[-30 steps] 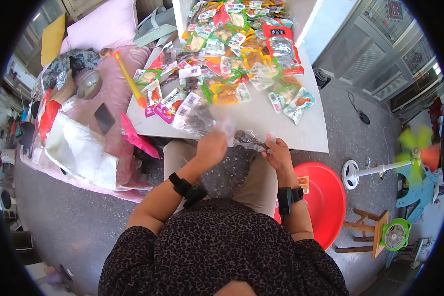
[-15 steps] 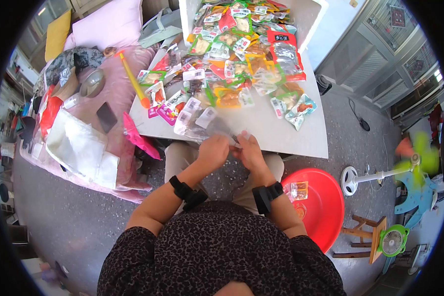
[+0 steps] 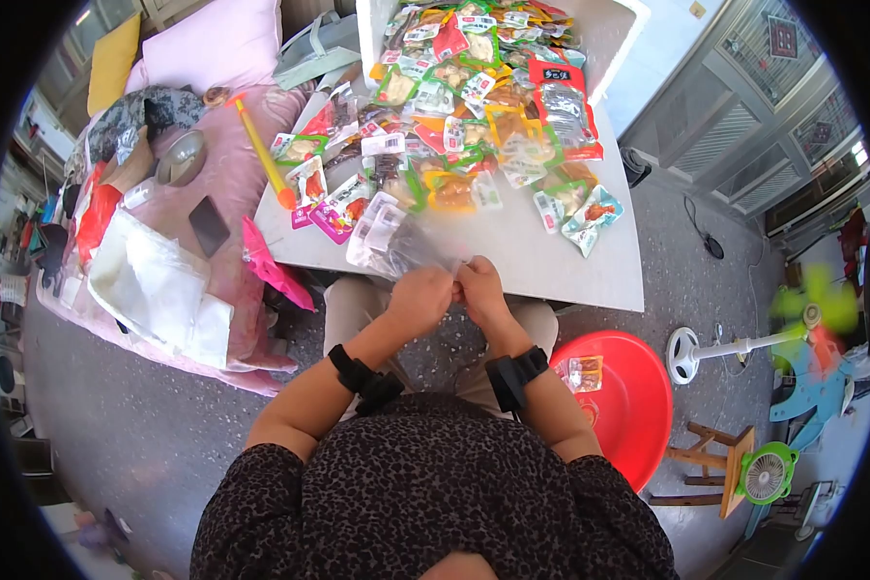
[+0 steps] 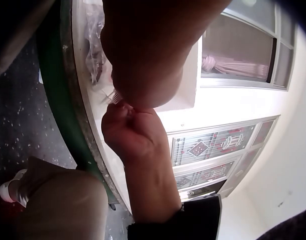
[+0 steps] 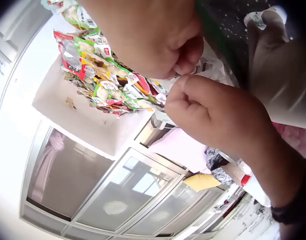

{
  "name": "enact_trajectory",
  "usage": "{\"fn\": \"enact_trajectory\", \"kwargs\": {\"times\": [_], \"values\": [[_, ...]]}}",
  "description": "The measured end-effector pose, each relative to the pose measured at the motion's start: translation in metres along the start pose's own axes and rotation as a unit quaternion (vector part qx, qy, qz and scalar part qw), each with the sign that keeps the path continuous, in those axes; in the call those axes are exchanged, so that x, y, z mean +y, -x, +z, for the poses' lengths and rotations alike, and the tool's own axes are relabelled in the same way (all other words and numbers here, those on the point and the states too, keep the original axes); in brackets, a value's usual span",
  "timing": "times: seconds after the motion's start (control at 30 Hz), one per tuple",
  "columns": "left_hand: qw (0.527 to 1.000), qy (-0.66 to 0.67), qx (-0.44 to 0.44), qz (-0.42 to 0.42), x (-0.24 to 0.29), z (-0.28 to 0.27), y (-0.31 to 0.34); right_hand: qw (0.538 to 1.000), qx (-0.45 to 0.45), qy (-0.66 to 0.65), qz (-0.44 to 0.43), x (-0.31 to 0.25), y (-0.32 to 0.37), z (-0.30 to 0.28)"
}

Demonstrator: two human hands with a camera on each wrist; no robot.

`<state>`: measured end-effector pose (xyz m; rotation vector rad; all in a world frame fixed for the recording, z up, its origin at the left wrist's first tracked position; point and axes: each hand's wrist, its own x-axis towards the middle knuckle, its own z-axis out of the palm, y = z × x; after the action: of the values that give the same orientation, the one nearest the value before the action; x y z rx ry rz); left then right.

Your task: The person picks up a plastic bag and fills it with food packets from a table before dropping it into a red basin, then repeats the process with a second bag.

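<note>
Close together at the front edge of the table, my left hand and right hand have their fingers curled, and both pinch a clear plastic bag. The bag stretches from the fingers toward the back left, over the tabletop. White labels show at its far end. In the right wrist view the two hands nearly meet, with crinkled clear plastic beside the curled fingers. Seen from the left wrist, the plastic lies along the table edge. My hands hide the bag's pinched end.
Many colourful food packets are heaped on the white table, running back into a white foam box. A red basin holding a few packets stands at the right. Left are a pink-covered bed and an orange-yellow stick.
My right hand, which held a small clear packet with dark contents, has moved left to meet my left hand; that packet no longer shows. The basin shows more fully, with packets inside.
</note>
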<state>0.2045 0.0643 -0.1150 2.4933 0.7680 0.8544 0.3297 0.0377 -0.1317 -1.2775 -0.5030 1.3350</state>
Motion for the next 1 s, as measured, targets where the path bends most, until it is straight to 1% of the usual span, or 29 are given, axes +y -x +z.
{"fn": "enact_trajectory", "kwargs": {"times": [0.1,0.13,0.2,0.3,0.4,0.5,0.6,0.7,0.8,0.9,1.0], "values": [[0.999,-0.015,0.032,0.002,-0.001,-0.002,0.003,0.996,0.001,0.076,-0.036,0.003,-0.003,-0.002],[0.999,-0.016,0.032,0.004,-0.002,-0.002,0.004,1.000,-0.016,0.019,0.009,0.000,-0.001,-0.003],[0.999,-0.015,0.032,0.009,-0.004,0.000,0.006,0.989,-0.046,-0.095,0.101,-0.005,0.006,-0.007],[1.000,-0.017,0.021,0.016,0.000,-0.001,0.006,0.987,-0.071,-0.130,0.061,0.006,0.000,-0.007],[0.999,-0.016,0.017,0.041,0.000,-0.007,0.003,0.970,-0.092,-0.221,0.042,0.021,-0.019,-0.001],[0.998,-0.043,-0.019,0.052,-0.010,-0.007,0.004,0.980,-0.007,-0.195,-0.034,0.027,-0.029,0.022],[0.998,-0.061,-0.032,0.007,-0.016,-0.005,0.008,0.979,-0.027,-0.202,-0.032,0.031,-0.033,0.026],[0.996,-0.070,0.052,0.022,-0.012,-0.005,0.018,0.973,-0.086,-0.212,0.011,0.035,-0.034,0.013],[0.987,-0.116,0.087,0.067,-0.007,-0.008,0.025,0.962,-0.144,-0.229,0.043,0.026,-0.026,-0.007],[0.967,-0.206,0.114,0.095,-0.025,0.010,0.033,0.980,-0.061,-0.177,0.060,0.017,-0.013,-0.016],[0.965,-0.197,0.130,0.117,-0.032,0.014,0.032,0.984,-0.019,-0.158,0.077,0.010,-0.001,-0.022]]}}
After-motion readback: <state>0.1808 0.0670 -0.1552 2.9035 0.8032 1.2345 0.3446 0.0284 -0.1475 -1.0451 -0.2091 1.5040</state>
